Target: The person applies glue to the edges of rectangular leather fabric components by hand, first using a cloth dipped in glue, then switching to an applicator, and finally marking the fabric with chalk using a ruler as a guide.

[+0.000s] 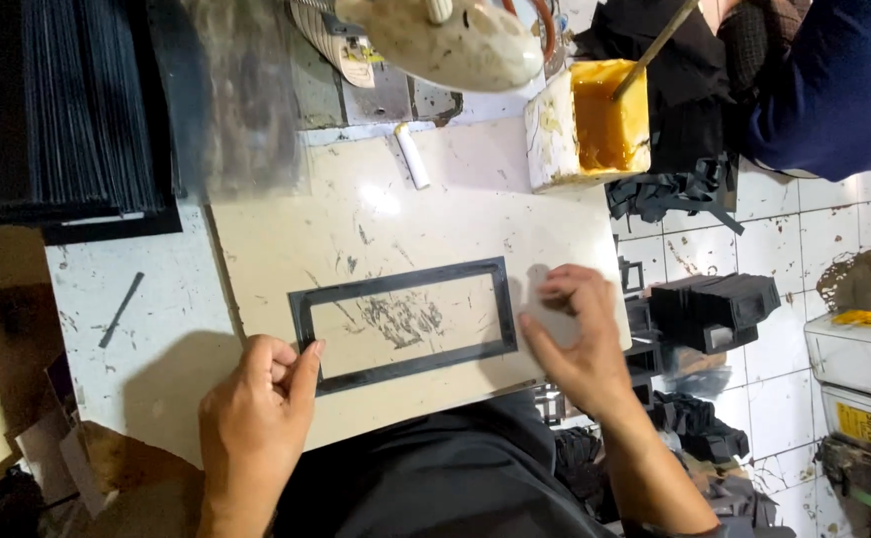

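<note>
Black card frame (404,325), one rectangular piece w/ an open middle, lies flat near the centre of the cream work board (375,199), and that frame is your landmark. Your left hand (256,418) sits at the frame's lower left corner, thumb pressed down on the corner strip, other fingers curled in toward the palm, so it's pinning the frame rather than lifting it. Your right hand (580,339) is just off the frame's right end, fingers bent and closed around one small pale flat tool (545,299) whose tip shows above the knuckles, next to the frame's right edge; can't tell if the tool touches the frame. Above the frame, well apart, one white stick (412,155) lies on the board. Up and to the right of the frame stands one square tub of yellow glue (587,125) w/ one stick (654,45) leaning in it. Left of the frame, off the board, one thin dark strip (121,310) lies on the white table. Far upper left of the frame there's one stack of dark sheets (67,100). Right of the frame, past your right hand, several piles of small black folded pieces (714,299) sit on the tiled floor; too jumbled to count. Another person's blue sleeve (834,80) shows at upper right.
</note>
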